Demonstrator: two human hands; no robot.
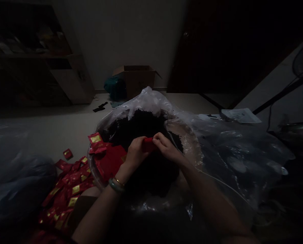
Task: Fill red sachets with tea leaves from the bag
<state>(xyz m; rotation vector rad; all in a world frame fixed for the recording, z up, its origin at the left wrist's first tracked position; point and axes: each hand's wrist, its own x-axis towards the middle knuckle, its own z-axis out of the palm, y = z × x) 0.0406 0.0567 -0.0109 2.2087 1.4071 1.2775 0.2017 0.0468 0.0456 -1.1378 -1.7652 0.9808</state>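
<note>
Between both hands is a small red packet (148, 140), held over a heap of dark, loose tea-like leaves (146, 123). My left hand (136, 150), with bangles at the wrist, closes on the packet's left side. Fingers of my right hand (166, 147) pinch its right end. The leaves lie in a wide round container lined with a clear plastic bag (151, 98). Flat red packets (110, 162) rest inside the container's left part, and one red and gold packet (97, 140) sits by its rim.
Many red and gold packets (75, 183) are piled on the floor at left. Clear plastic sheeting (233, 152) spreads to the right. A cardboard box (140, 79) and a teal bag (114, 87) stand by the wall. A cabinet (72, 79) is at far left.
</note>
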